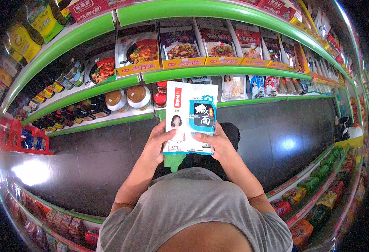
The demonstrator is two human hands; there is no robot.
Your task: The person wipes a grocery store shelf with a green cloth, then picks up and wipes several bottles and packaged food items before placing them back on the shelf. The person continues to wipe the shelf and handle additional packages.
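Note:
A white and blue plastic packet of powder (189, 118) is held up in front of my body, its printed front facing me. My left hand (160, 138) grips its left edge, thumb across the front. On the right edge my right hand (219, 141) holds it the same way. A green item (172, 160), perhaps a cloth or bag, hangs behind the packet near my left hand; what holds it is hidden. Just beyond the packet, a low shelf bears a clear packet of pale food (233, 87) and red-lidded jars (160, 100).
Green-edged store shelves (225, 70) curve across the front, with boxed seasoning pouches (137, 50), dark bottles (96, 105) and brown-lidded jars (138, 97). A red crate (34, 138) stands on the dark tiled floor (105, 163) at left. More stocked shelves (317, 179) run behind me.

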